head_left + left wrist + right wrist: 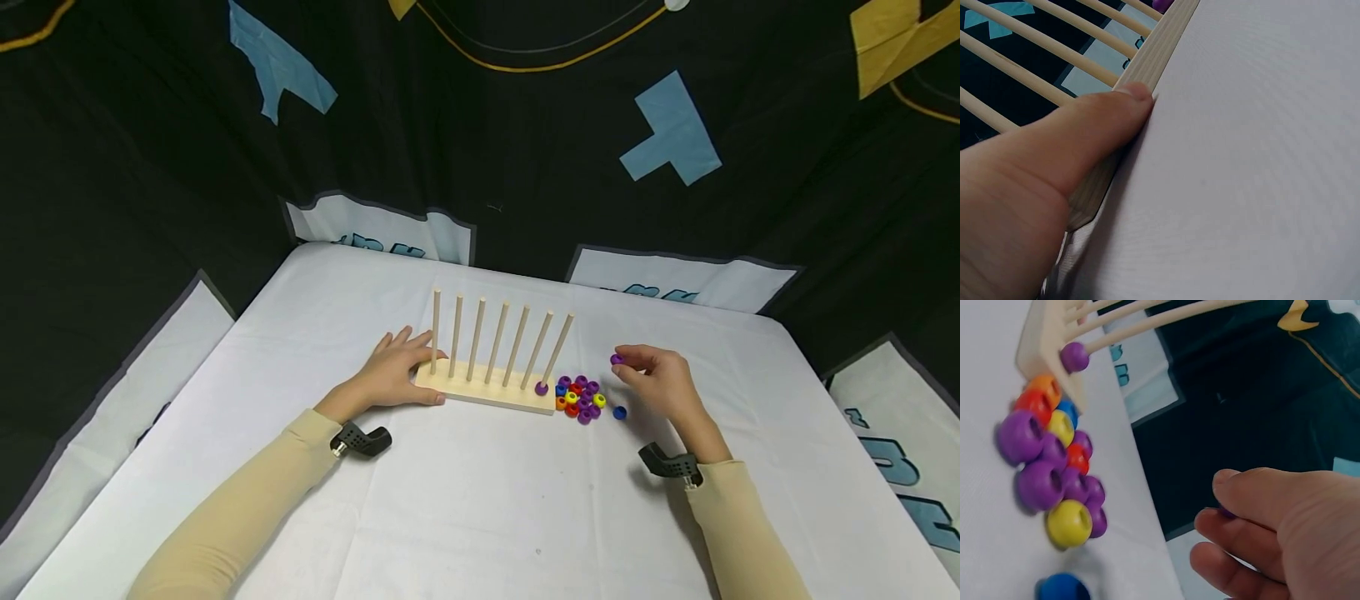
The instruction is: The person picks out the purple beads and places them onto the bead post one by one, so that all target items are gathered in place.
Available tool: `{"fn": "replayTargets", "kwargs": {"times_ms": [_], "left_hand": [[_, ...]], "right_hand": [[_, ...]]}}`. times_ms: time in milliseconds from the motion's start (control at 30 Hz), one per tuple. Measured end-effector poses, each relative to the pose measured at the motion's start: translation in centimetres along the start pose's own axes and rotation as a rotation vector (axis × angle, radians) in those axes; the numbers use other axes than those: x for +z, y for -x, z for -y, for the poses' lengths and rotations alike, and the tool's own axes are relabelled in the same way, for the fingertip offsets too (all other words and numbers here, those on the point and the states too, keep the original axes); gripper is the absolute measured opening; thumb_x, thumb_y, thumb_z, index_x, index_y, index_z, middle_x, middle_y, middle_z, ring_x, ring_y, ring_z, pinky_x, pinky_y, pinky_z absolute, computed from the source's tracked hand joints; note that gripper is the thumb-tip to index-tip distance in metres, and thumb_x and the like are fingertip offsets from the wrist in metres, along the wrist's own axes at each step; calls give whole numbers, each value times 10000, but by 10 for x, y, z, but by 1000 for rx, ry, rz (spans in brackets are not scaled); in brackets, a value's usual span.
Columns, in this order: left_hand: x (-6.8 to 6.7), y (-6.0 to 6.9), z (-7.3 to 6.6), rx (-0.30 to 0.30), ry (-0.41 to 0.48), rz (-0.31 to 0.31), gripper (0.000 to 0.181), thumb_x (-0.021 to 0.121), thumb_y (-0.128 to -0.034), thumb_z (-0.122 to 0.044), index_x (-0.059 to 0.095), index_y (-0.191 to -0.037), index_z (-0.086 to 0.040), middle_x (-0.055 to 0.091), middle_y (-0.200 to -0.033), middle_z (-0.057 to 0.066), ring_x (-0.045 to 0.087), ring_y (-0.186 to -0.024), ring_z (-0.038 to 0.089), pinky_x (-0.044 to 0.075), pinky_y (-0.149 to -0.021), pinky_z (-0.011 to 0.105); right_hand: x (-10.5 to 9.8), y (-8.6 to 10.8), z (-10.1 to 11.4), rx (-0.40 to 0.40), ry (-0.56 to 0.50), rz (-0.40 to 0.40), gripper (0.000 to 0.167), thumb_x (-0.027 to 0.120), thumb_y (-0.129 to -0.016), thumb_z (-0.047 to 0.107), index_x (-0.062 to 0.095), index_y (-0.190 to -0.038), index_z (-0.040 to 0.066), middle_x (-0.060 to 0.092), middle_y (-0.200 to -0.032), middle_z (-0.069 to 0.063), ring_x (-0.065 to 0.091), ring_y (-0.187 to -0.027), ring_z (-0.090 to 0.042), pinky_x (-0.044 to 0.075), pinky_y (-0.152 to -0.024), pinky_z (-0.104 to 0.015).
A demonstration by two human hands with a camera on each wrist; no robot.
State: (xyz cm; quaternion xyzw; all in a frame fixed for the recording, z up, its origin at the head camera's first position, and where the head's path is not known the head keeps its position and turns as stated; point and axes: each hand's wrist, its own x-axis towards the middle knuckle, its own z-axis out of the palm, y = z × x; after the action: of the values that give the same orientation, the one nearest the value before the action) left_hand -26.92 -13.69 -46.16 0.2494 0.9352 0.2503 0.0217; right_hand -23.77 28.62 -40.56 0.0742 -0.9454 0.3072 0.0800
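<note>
A wooden peg rack [487,390], a flat base with a row of several upright dowels, stands mid-table. My left hand [393,372] holds the base's left end, thumb along the front edge and index finger behind; the left wrist view shows the thumb [1104,122] against the wood. One purple bead [542,388] sits at the foot of the rightmost dowel. Right of the rack, my right hand [660,379] is raised and pinches a purple bead [617,359] between thumb and fingertips. In the right wrist view the fingers hide most of that bead.
A cluster of purple, red, yellow, orange and blue beads [584,402] lies against the rack's right end. A single blue bead [619,412] lies apart, nearer the right hand. White cloth [465,500] covers the table, and a dark curtain [495,133] hangs behind.
</note>
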Motion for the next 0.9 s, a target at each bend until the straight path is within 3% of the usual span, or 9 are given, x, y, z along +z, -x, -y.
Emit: {"fn": "replayTargets", "kwargs": {"times_ms": [367,567,900], "left_hand": [[1,1,0,-10,18,0,729,826,-751,-544,653,-1362,-187,360,-1634,206,167,-1543,532,63,-1227,724],[0,1,0,-9,17,-2,725,826,-747,-540,658,-1357,-187,361,-1634,202,170,-1541,535,65,-1228,722],[0,0,1,-1,7,-13,721,822,-747,-545,662,-1347,-179,384,-1619,216,195,-1526,554,89,-1216,737]], "right_hand": [[-2,0,12,-61,-31,-111,283,722,-942,132,735,-1189,-5,786,-1011,-187,632,-826,-206,466,-694,-156],[-5,-3,23,-86,-43,-131,279,723,-943,132,736,-1183,-10,786,-1011,-187,622,-822,-187,463,-684,-132],[-15,-10,47,-167,-107,-218,243,741,-922,99,756,-1135,-17,787,-985,-198,542,-750,41,439,-652,-86]]}}
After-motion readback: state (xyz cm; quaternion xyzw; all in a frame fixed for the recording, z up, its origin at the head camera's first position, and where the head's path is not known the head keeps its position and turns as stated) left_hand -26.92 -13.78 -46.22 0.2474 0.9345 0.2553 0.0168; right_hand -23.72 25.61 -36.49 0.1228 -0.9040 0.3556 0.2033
